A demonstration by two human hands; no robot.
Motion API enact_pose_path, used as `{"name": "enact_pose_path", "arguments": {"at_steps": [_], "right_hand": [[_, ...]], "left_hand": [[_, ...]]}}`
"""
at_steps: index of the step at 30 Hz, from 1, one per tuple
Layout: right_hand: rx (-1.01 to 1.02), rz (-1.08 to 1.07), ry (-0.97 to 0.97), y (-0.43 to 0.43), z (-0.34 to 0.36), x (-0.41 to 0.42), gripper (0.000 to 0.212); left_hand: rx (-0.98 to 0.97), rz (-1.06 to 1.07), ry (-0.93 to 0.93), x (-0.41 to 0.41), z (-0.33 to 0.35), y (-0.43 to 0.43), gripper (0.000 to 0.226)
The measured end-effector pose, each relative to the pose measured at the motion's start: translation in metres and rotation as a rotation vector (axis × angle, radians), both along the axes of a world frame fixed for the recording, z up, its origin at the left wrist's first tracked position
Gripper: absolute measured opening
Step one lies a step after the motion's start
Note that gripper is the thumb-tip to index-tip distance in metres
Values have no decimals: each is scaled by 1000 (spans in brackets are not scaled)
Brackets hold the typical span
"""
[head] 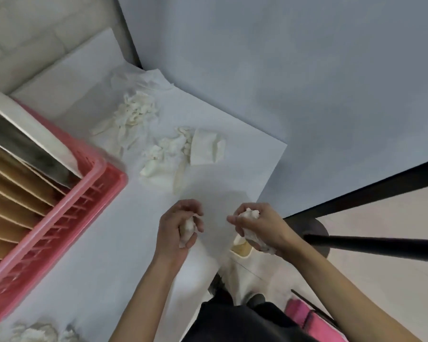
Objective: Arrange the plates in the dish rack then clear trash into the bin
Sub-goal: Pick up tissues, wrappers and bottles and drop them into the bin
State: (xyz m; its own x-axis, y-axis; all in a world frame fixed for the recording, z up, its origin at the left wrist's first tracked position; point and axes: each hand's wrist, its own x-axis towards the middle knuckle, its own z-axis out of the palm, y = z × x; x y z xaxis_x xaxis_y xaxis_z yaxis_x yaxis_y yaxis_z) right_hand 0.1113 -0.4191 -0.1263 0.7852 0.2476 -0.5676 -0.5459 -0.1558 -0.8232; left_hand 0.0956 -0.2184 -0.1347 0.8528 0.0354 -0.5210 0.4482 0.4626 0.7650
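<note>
My left hand [181,225] grips a crumpled white tissue wad [187,230] above the white table [109,243]. My right hand [260,228] grips another white tissue wad [251,214] at the table's right edge. Below that hand stands a cream bin [241,250] on the floor, its opening partly hidden by the hand. More crumpled tissues lie on the table: one pile [134,114] further back and another pile [181,154] in the middle. A pink dish rack [94,193] on the left holds several plates [15,188] standing on edge.
More crumpled tissue [32,333] lies at the table's near left corner. A dark bar [371,245] and a dark frame edge [356,196] cross the right side. A pink object [304,314] sits on the floor near my legs. A grey wall stands behind the table.
</note>
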Motion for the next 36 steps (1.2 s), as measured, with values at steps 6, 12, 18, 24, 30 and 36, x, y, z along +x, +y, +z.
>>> {"name": "enact_pose_path", "arguments": {"at_steps": [6, 12, 18, 24, 30, 36], "right_hand": [[73, -192, -18, -55, -19, -34, 40], [56, -341, 40, -114, -42, -89, 31], [78, -481, 112, -154, -71, -137, 31], [11, -492, 144, -171, -94, -151, 30], [-91, -479, 178, -173, -142, -138, 30], [-147, -489, 255, -163, -228, -116, 23]], "left_hand": [[168, -225, -12, -12, -5, -71, 37], [168, -362, 73, -42, -23, -136, 29], [253, -383, 112, -77, -52, -179, 15], [336, -381, 160, -95, -73, -194, 14], [468, -429, 238, -88, -120, -192, 18], [587, -512, 296, -58, -207, -192, 14]]}}
